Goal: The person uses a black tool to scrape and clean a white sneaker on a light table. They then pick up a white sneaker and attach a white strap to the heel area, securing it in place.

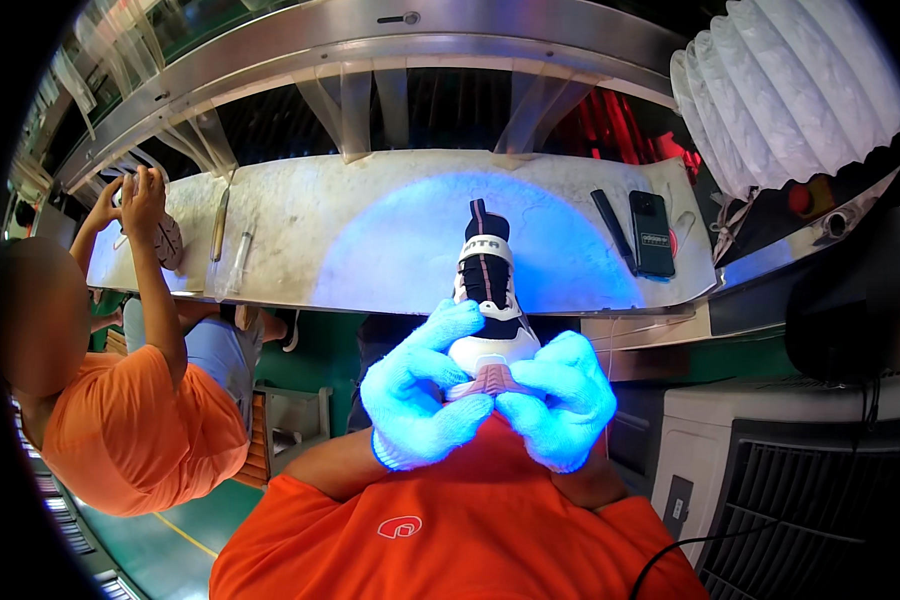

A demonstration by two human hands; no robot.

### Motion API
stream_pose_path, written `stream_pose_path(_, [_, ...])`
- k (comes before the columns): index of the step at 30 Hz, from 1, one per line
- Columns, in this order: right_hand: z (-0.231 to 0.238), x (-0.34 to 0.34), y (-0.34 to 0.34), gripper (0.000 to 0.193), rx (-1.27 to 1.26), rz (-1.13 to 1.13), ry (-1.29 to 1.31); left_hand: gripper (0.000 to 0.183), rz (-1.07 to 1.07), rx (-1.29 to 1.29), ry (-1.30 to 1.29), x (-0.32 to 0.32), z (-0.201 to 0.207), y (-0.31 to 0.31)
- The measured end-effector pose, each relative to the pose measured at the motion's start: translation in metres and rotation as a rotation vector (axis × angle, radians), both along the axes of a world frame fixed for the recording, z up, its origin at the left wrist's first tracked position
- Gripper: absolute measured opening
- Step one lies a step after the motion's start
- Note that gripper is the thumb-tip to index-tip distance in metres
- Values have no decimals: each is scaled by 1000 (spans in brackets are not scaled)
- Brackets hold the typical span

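A black and white sneaker (487, 280) with a pinkish sole at its toe points toward me, its heel and pull tab at the far end over the bench. Both my hands wear gloves that glow pale blue under the light. My left hand (425, 385) grips the toe's left side, with a finger on the upper and the thumb low by the sole. From the other side my right hand (562, 395) pinches the toe's sole edge. The underside of the shoe is mostly hidden.
A pale worktop (290, 230) carries a blue light patch. On its right lie a black phone (652, 235) and a dark bar-shaped object (613, 230); on its left, a slim handled tool (219, 225). A co-worker (140, 420) in orange holds a shoe at left. A white ribbed duct (790, 95) hangs upper right.
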State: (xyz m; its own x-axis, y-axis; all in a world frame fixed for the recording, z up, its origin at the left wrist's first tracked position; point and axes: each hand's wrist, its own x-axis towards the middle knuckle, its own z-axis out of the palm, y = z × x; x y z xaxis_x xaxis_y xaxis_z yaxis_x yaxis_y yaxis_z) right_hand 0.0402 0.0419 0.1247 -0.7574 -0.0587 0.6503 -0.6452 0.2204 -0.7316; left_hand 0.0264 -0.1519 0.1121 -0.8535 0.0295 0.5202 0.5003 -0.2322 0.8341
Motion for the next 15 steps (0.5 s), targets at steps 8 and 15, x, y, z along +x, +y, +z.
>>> stream_pose_path(8, [3, -2, -6, 43, 29, -49, 42, 23, 15, 27, -50, 1, 4, 2])
stream_pose_path(15, [7, -1, -6, 39, 52, -87, 42, 21, -49, -13, -69, 4, -4, -3])
